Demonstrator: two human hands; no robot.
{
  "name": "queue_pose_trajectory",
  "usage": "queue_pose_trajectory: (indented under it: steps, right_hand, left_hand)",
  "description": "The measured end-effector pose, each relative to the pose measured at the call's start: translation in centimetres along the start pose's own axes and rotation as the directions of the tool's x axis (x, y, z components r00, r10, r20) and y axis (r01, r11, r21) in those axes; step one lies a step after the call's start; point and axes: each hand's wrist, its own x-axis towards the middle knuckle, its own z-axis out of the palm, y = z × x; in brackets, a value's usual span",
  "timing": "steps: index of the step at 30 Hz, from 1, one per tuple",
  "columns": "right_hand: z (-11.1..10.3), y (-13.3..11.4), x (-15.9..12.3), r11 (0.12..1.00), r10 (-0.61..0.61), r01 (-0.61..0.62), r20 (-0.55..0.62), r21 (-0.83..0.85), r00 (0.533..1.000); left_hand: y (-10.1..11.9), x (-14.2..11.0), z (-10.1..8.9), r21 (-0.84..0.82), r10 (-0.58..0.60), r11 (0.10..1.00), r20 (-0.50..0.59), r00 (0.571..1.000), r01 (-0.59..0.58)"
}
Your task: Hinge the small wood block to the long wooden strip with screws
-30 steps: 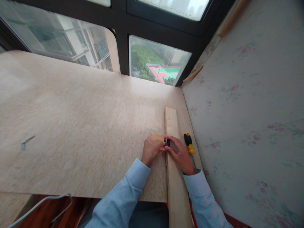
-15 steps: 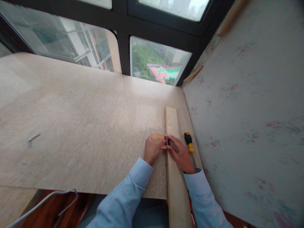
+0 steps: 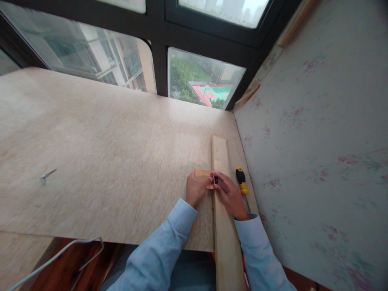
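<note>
My left hand (image 3: 195,190) is closed on a small flat wooden block (image 3: 202,173), its thumb over the block's right end. Between the fingertips of both hands sits a small dark reddish-brown piece that looks like a hinge (image 3: 214,179), with a bright line down its middle. My right hand (image 3: 232,198) pinches the hinge at its far and near edges with thumb and fingers. Under the right hand runs a long pale wooden plank (image 3: 220,155), and the hinge lies at its left edge. Fingers partly hide the hinge and the block's right end.
A yellow and black screwdriver (image 3: 241,181) lies right of the plank, by the flowered wall (image 3: 321,133). Small silvery screws (image 3: 47,176) rest far left on the marbled tabletop (image 3: 121,161). A white cable (image 3: 60,252) loops at the front edge. Windows stand behind.
The view has shifted slightly, so everything sits a little further right. Both hands keep their hold on the block and the hinge, with hardly any movement.
</note>
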Motion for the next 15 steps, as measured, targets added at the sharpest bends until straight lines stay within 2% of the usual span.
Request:
queue_pose_trajectory:
  steps: [10,15]
  right_hand:
    - [0.2,0.0,0.0,0.998,0.054,-0.054,-0.017,0.023,0.998]
    - [0.3,0.2,0.0,0.994,0.099,-0.099,-0.017,0.036,0.995]
  left_hand:
    - [-0.9,0.3,0.2,0.058,0.064,0.996,-0.053,0.997,-0.061]
    - [-1.1,0.4,0.2,0.025,0.066,0.998,-0.052,0.996,-0.065]
